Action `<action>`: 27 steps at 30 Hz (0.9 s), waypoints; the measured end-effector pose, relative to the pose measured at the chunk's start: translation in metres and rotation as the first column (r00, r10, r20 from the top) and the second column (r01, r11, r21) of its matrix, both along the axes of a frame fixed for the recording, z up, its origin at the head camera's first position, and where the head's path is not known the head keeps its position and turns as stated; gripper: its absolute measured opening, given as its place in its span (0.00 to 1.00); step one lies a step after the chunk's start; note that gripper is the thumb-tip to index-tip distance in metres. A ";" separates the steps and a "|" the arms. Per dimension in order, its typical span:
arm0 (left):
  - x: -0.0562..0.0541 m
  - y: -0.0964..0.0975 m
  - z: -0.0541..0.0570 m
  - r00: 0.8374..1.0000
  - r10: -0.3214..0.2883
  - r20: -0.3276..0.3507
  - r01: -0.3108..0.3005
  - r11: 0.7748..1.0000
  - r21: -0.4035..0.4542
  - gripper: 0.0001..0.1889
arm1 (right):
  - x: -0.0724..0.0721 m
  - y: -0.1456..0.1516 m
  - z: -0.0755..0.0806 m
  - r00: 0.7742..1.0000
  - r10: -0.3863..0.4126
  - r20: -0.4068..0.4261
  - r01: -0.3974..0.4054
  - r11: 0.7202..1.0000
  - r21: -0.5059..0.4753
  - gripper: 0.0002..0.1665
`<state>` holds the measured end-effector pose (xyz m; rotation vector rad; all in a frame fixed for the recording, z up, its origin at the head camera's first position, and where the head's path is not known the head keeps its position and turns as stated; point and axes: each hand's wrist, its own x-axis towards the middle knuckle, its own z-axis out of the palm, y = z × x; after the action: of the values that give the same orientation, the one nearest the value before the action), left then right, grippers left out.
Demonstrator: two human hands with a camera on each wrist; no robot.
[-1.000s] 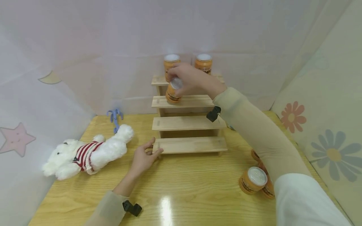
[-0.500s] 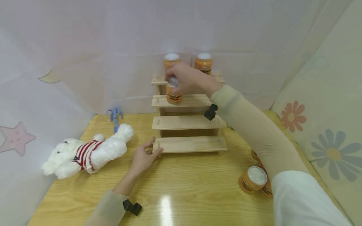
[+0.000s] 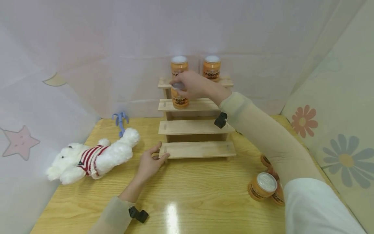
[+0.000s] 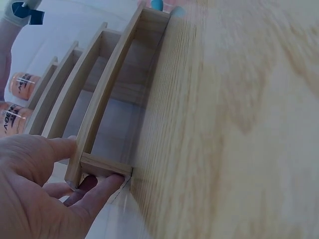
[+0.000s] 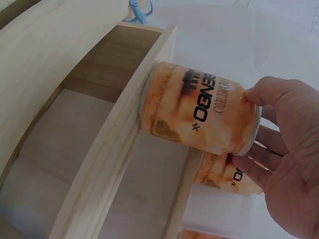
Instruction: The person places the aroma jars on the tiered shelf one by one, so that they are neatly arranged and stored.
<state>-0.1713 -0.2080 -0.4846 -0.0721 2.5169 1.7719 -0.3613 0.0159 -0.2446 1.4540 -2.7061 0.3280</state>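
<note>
An orange printed can (image 3: 180,100) stands upright at the left end of the second-highest step of a wooden tiered display stand (image 3: 195,127). My right hand (image 3: 195,85) holds this can near its top rim, the thumb on one side and fingers on the other, as the right wrist view (image 5: 294,139) shows. The can's base meets the step. At the stand's lower left corner, my left hand (image 3: 148,165) grips the end of the bottom step; the left wrist view shows the thumb over the board (image 4: 102,94) and fingers around the side support.
Two similar cans, a left can (image 3: 179,65) and a right can (image 3: 211,68), stand on the top step. More orange cans (image 3: 262,187) cluster on the table at right, partly behind my arm. A white plush bear (image 3: 93,159) and a blue claw-shaped item (image 3: 120,122) lie left.
The can in my right hand has gone from tilted to upright on the second-highest step. My left hand keeps its grip on the stand. The whole head view has shifted slightly.
</note>
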 end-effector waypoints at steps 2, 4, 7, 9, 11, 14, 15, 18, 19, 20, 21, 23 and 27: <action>0.000 0.000 0.001 1.000 0.003 0.001 -0.003 1.000 -0.005 0.40 | -0.001 0.000 -0.002 1.000 0.008 0.001 -0.008 1.000 -0.010 0.25; 0.001 0.000 0.001 1.000 0.005 0.005 -0.005 1.000 -0.014 0.40 | -0.001 0.001 -0.004 1.000 0.016 -0.004 -0.016 1.000 -0.013 0.24; 0.001 -0.001 0.000 1.000 0.005 0.006 -0.004 1.000 -0.023 0.40 | 0.001 0.001 -0.006 1.000 0.017 -0.009 -0.017 1.000 -0.018 0.23; 0.001 -0.002 0.000 1.000 0.008 0.009 -0.008 1.000 -0.026 0.40 | 0.003 0.000 -0.007 1.000 0.013 -0.013 -0.013 1.000 -0.020 0.23; 0.001 -0.003 0.000 1.000 0.011 0.007 -0.011 1.000 -0.027 0.40 | 0.004 -0.001 -0.008 1.000 0.009 -0.020 -0.010 1.000 -0.026 0.23; 0.000 -0.004 0.000 1.000 0.020 0.008 -0.019 0.999 -0.038 0.40 | 0.006 -0.002 -0.009 1.000 0.006 -0.028 -0.008 0.999 -0.043 0.23; 0.000 -0.004 0.000 1.000 0.020 0.006 -0.020 0.999 -0.041 0.40 | 0.006 -0.002 -0.010 1.000 0.008 -0.029 -0.009 0.999 -0.048 0.23; 0.000 -0.004 -0.001 0.999 0.032 0.008 -0.031 0.998 -0.057 0.40 | 0.006 -0.001 -0.012 1.000 0.010 -0.018 -0.011 0.998 -0.070 0.24; -0.001 -0.005 -0.002 0.999 0.031 0.011 -0.031 0.998 -0.058 0.40 | 0.005 0.000 -0.012 1.000 0.009 -0.012 -0.010 0.997 -0.081 0.24; -0.001 -0.005 -0.002 0.999 0.034 0.012 -0.033 0.998 -0.058 0.40 | 0.005 0.001 -0.012 1.000 0.009 -0.009 -0.010 0.996 -0.092 0.24; -0.001 -0.005 -0.002 0.999 0.037 0.015 -0.036 0.998 -0.057 0.40 | 0.005 0.003 -0.012 1.000 0.010 -0.009 -0.011 0.995 -0.103 0.24; -0.002 -0.005 -0.003 0.999 0.039 0.013 -0.038 0.998 -0.054 0.40 | 0.004 0.008 -0.010 1.000 0.013 -0.011 -0.015 0.990 -0.139 0.23; -0.002 -0.005 -0.003 0.999 0.039 0.005 -0.039 0.998 -0.043 0.40 | 0.003 0.021 -0.006 0.999 0.037 -0.034 -0.044 0.974 -0.221 0.20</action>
<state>-0.1735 -0.2132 -0.4871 -0.1294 2.5666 1.7290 -0.3583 0.0366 -0.2504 1.4395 -2.5233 0.5850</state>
